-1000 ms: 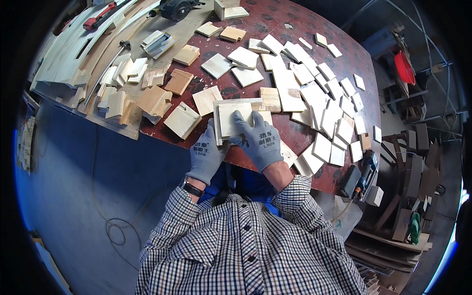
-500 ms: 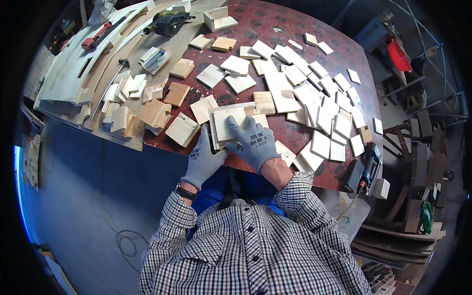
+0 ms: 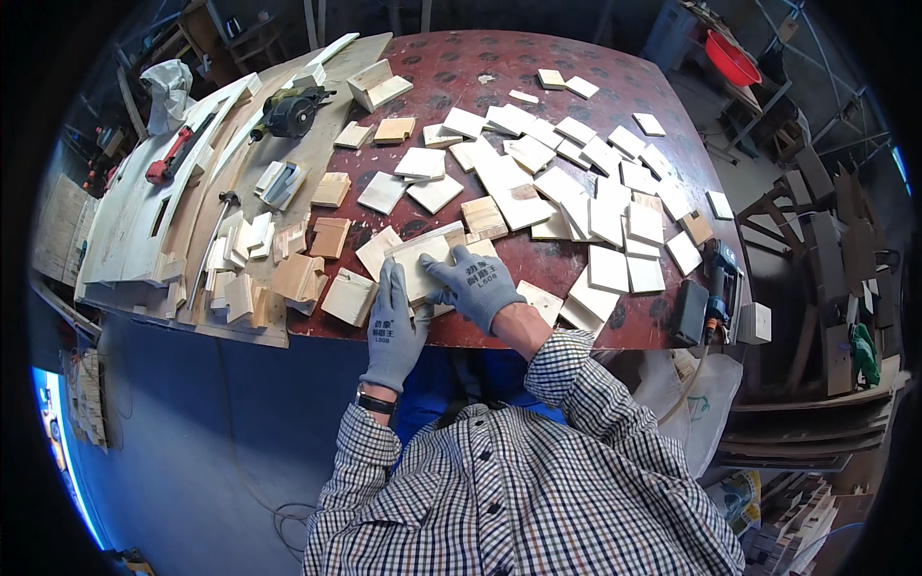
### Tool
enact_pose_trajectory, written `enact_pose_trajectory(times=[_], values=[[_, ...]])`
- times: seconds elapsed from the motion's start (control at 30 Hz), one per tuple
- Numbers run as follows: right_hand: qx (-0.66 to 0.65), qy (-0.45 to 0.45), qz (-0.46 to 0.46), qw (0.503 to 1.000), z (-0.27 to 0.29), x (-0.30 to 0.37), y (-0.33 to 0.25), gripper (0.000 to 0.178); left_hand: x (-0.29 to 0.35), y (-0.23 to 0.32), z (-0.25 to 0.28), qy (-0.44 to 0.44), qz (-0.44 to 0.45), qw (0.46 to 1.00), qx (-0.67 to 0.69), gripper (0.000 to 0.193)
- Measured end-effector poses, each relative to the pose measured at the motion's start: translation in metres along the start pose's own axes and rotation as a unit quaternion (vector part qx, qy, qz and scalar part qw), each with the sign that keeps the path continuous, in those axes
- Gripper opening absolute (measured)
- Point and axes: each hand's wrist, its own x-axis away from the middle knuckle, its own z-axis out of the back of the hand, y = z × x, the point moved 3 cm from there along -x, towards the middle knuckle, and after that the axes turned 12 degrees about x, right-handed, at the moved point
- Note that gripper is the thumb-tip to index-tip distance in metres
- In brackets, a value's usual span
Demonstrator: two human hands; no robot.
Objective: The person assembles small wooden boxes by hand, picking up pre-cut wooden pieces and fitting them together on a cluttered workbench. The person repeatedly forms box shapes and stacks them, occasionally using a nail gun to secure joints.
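At the near edge of the dark red table, both my gloved hands are on a pale wooden board with a raised strip along its far side. My left hand lies along the board's left edge, its fingers straight and its thumb by the near side. From the right, my right hand presses its fingers on the board's top, with its thumb at the near edge. The gloves partly hide the board's near edge. A loose wooden block lies just left of my left hand, and a striped-grain block sits beyond my right.
Many pale wood pieces cover the table's middle and right. A nail gun rests at the right edge. Leftward, a bench bears a circular saw, a hammer and a red tool. A red basin stands beyond.
The head view has shifted, showing more of the far side. My left fingers have straightened along the board's edge, and my right hand stays on its top.
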Motion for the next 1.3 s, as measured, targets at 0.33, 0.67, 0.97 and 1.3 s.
enact_pose_trajectory(times=[0.33,0.67,0.97,1.3], values=[[-0.385,0.211,-0.016,0.898,-0.03,0.023,0.039,0.043,-0.001,0.014,0.0,-0.001,0.002,0.998,-0.07,0.074],[-0.061,0.223,-0.248,0.941,-0.02,0.112,0.124,0.046,-0.011,0.037,0.01,0.001,-0.079,0.976,-0.203,0.09],[0.092,0.196,-0.231,0.949,-0.046,0.138,0.132,0.051,-0.03,0.037,-0.004,-0.073,-0.081,0.964,-0.242,0.082],[0.079,0.253,-0.27,0.926,-0.049,0.133,0.127,0.041,-0.039,0.011,0.016,0.014,-0.028,0.999,0.023,0.058]])
